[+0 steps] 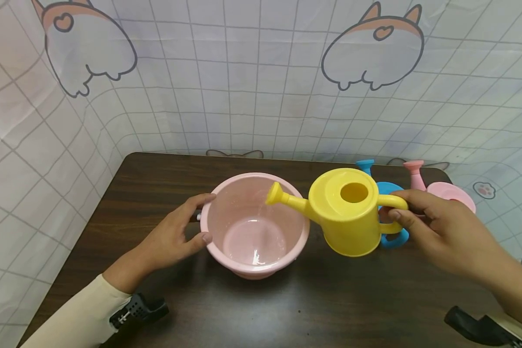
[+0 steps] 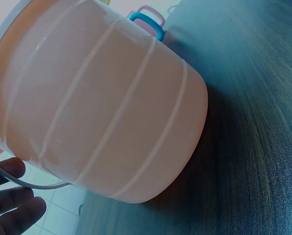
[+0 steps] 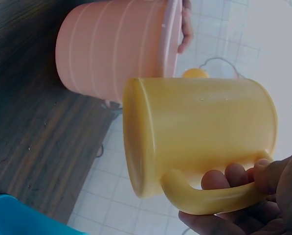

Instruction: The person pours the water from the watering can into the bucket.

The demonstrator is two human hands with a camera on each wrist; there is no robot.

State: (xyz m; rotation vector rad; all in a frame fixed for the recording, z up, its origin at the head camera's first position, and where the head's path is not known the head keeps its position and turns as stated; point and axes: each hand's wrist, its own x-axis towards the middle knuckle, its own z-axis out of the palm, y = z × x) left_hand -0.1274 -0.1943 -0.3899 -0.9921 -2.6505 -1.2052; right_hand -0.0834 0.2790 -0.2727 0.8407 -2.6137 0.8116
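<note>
Your right hand (image 1: 443,224) is curled round the handle of the yellow watering can (image 1: 345,224), which you hold up just right of the pink bucket (image 1: 252,268), its spout over the bucket's opening with faint water streaks (image 1: 261,209) beneath. Your left hand (image 1: 174,237) pinches the bucket's left rim. Farther right of the bucket are blue (image 1: 391,187) and pink watering cans (image 1: 452,193).

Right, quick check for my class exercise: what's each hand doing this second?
Left hand: holding the pink bucket at its rim.
Right hand: closed, holding the yellow watering can by its handle.
</note>
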